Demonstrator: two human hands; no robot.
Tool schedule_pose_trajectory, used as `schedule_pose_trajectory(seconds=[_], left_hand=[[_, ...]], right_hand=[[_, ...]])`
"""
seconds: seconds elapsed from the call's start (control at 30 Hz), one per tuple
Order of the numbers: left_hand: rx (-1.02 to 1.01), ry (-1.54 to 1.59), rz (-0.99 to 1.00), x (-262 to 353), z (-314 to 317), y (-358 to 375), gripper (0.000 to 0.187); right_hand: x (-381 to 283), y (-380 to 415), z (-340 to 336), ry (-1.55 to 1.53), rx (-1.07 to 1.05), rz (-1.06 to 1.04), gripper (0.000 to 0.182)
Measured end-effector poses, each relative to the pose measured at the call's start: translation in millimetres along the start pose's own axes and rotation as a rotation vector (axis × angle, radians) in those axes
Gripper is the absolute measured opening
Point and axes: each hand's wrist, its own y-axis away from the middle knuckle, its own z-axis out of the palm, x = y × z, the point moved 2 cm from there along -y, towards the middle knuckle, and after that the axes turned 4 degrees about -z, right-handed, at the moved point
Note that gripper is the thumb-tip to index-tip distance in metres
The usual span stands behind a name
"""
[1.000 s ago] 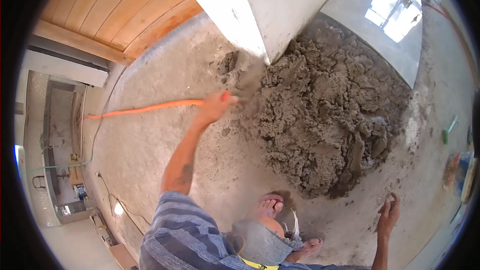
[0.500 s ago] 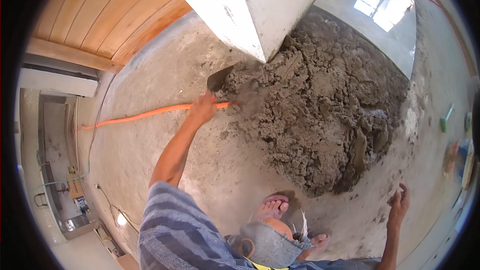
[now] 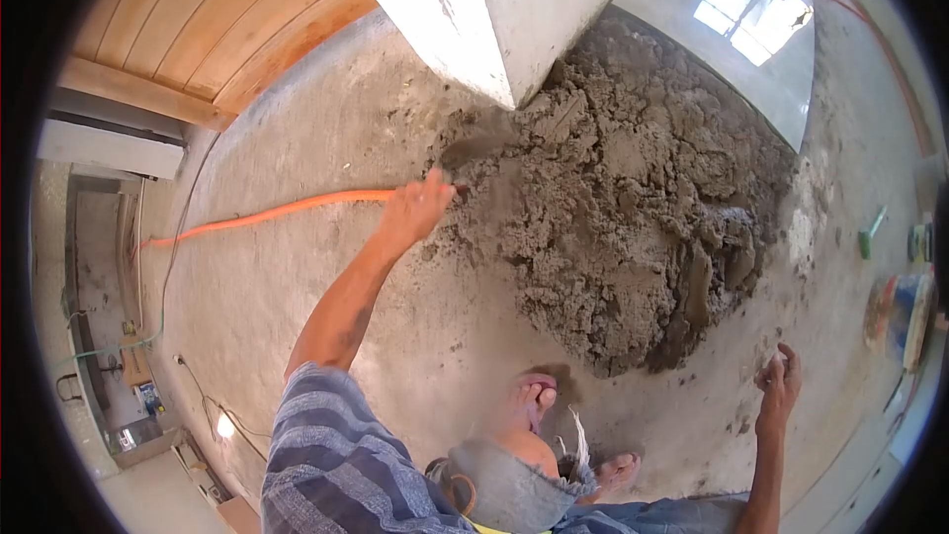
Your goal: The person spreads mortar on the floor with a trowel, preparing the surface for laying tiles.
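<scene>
Beside lumpy mortar [image 3: 633, 208], the left hand [image 3: 419, 206] clasps a dark-bladed trowel [image 3: 478, 148].

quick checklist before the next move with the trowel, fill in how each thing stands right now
1. Left hand closed on the trowel: ok, though the blade is blurred.
2. Grey mix at the blade: ok, the heap's near edge is right there.
3. Orange hose clear of the left hand: not ok, it runs up to the hand in this view.
4. Where the hose ends: cannot tell, the hand hides part of it.
5. Right hand clear of the heap: ok, off to the right.
6. Feet clear of the heap: ok, bare floor between.
</scene>
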Motion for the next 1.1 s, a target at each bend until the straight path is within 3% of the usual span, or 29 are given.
schedule_pose_trajectory(seconds=[0.13, 0.23, 0.3, 0.37, 0.43, 0.53, 0.63, 0.73, 0.93, 1.03, 1.1], left_hand=[[0.246, -0.099, 0.277, 11, -1, -30, 0.032], [-0.300, 0.923, -0.646, 17, -10, -26, 0.037], [-0.227, 0.740, -0.508, -5, -13, -19, 0.034], [0.035, 0.252, -0.278, -32, -24, -32, 0.033], [0.090, -0.040, -0.222, -58, -35, -57, 0.027], [0.016, -0.248, -0.183, -37, -52, -72, 0.021], [-0.032, -0.344, 0.019, -48, -19, -39, 0.019], [-0.157, -0.387, -0.036, -41, -54, -10, 0.019], [-0.021, -0.451, -0.045, 2, -107, -45, 0.016], [0.016, -0.447, 0.065, 6, -68, -77, 0.018], [-0.009, -0.330, 0.077, -11, -37, -50, 0.018]], right_hand=[[3, 12, -15, -0.019, 0.061, -0.007, 0.036], [21, 25, -45, -0.022, 0.130, 0.050, 0.035], [31, 33, -63, -0.040, 0.145, 0.104, 0.036], [38, 42, -73, -0.042, 0.151, 0.113, 0.038], [40, 40, -74, -0.090, 0.158, 0.142, 0.037], [31, 36, -63, -0.147, 0.127, 0.117, 0.037], [21, 34, -60, -0.149, 0.096, 0.082, 0.037], [26, 36, -71, -0.168, 0.131, 0.091, 0.037], [31, 32, -65, -0.251, 0.136, 0.170, 0.035], [28, 33, -55, -0.275, 0.061, 0.157, 0.034], [17, 40, -57, -0.263, 0.050, 0.113, 0.034]])
